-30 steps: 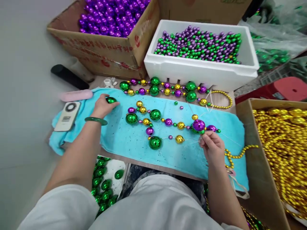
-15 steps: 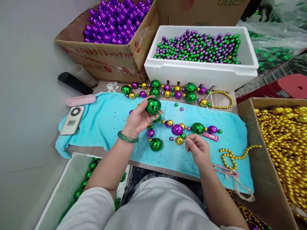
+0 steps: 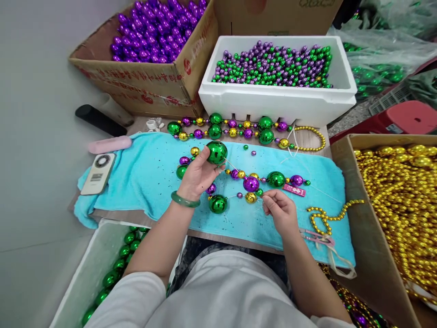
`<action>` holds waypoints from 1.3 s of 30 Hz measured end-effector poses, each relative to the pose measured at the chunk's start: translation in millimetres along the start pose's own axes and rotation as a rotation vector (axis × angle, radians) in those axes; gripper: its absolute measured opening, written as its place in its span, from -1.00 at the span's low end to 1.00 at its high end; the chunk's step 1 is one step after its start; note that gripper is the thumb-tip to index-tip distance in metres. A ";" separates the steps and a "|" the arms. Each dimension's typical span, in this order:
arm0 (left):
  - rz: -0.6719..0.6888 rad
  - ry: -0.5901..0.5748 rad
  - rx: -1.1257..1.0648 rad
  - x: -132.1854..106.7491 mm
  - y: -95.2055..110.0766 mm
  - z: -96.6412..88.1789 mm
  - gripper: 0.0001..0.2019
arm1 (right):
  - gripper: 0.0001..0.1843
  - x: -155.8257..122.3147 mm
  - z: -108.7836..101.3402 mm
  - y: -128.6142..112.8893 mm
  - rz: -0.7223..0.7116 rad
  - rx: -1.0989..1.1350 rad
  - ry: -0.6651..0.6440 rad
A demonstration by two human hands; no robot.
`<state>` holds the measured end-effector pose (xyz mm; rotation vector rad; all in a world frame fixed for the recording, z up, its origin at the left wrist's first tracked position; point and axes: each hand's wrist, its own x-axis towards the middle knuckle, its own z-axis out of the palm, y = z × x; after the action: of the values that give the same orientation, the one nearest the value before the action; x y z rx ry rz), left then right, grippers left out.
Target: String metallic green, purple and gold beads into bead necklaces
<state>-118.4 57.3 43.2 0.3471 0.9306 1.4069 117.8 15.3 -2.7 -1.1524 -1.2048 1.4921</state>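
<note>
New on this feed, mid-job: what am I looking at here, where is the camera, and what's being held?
No machine here: a person's two bare hands, filmed by one head-worn camera looking down. The left hand grips a large green ball in its fingers; the right hand pinches the end of a half-made bead strand lying on a turquoise towel. Behind lies a finished strand. Around stand a foam box of small green and purple beads, a cardboard box of purple balls, a box of gold beads, and a bin of green balls.
</note>
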 end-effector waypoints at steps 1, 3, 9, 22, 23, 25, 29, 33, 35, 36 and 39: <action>-0.004 0.018 -0.014 0.5 -1.0 0.7 -0.68 | -0.72 -0.1 -0.3 0.2 0.000 -0.001 -0.005; -0.016 0.053 -0.043 1.2 -2.3 3.4 -0.65 | -0.72 -0.7 -0.6 0.7 0.003 -0.003 -0.019; -0.110 0.071 -0.154 0.5 -2.1 9.9 -0.57 | -0.72 -2.4 1.6 3.1 0.018 -0.004 -0.022; -0.110 0.035 -0.152 -0.3 -9.7 11.2 -0.57 | -0.72 -2.9 -1.0 2.8 0.003 -0.015 0.012; -0.108 0.032 -0.153 -0.4 -9.9 11.1 -0.57 | -0.72 -3.1 -1.2 2.9 0.004 -0.018 0.013; -0.110 0.023 -0.159 -0.7 -10.4 10.5 -0.56 | -0.72 -3.6 -1.4 3.1 0.006 -0.017 0.021; -0.074 0.011 -0.112 -3.6 -15.5 10.8 -0.59 | -0.73 -4.0 -0.5 3.0 0.011 -0.007 0.033; 0.022 -0.044 -0.043 -10.7 -31.4 16.6 -0.65 | -0.75 -2.2 -0.7 6.3 0.050 0.048 0.037; 0.032 -0.078 -0.047 -14.3 -41.1 20.5 -0.60 | -0.73 -0.9 -3.0 9.7 0.088 0.109 0.035; 0.028 -0.091 -0.053 -15.6 -45.5 22.1 -0.58 | -0.72 -0.6 -4.7 11.3 0.109 0.143 0.034; 0.008 -0.105 -0.077 -17.0 -53.7 24.3 -0.58 | -0.70 -1.0 -11.7 13.5 0.149 0.259 -0.010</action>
<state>-62.4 38.9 26.1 0.3631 0.7880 1.4145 128.4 14.4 -17.0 -1.0772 -0.9159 1.7112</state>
